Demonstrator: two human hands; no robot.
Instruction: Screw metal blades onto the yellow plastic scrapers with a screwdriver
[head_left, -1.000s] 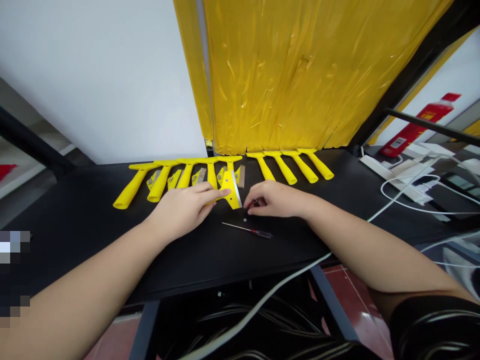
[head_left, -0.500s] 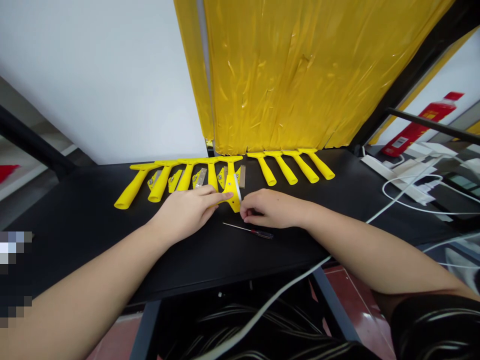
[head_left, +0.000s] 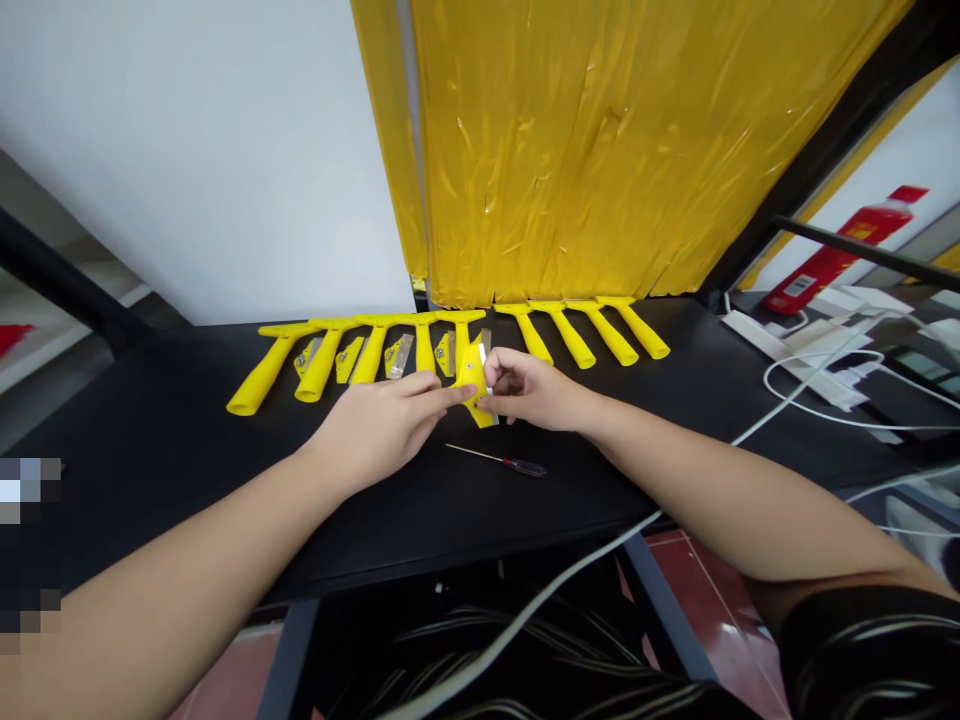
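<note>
A yellow scraper head (head_left: pixel 472 374) with a small screw in its face and a pale strip along its right edge is held just above the black tabletop. My left hand (head_left: pixel 386 425) pinches it from the left, with the index finger laid across its face. On the other side, my right hand (head_left: pixel 544 390) is closed on the right edge, thumb in front and the index finger curled at the strip. A screwdriver (head_left: pixel 525 467) with a dark handle lies just below my hands. Behind them stretches a row of yellow T-shaped handles (head_left: pixel 262 380).
Between the left handles lie small yellow pieces with metal blades (head_left: pixel 401 357). More yellow handles (head_left: pixel 576 337) lie at the back right. A red bottle (head_left: pixel 847 250), white power strips (head_left: pixel 799 360) and cables are on the right. One white cable (head_left: pixel 555 588) crosses the table's front edge.
My right hand has come up and left and now grips the scraper head's right edge. The scraper head has shifted slightly right and turned, while my left hand keeps its hold.
</note>
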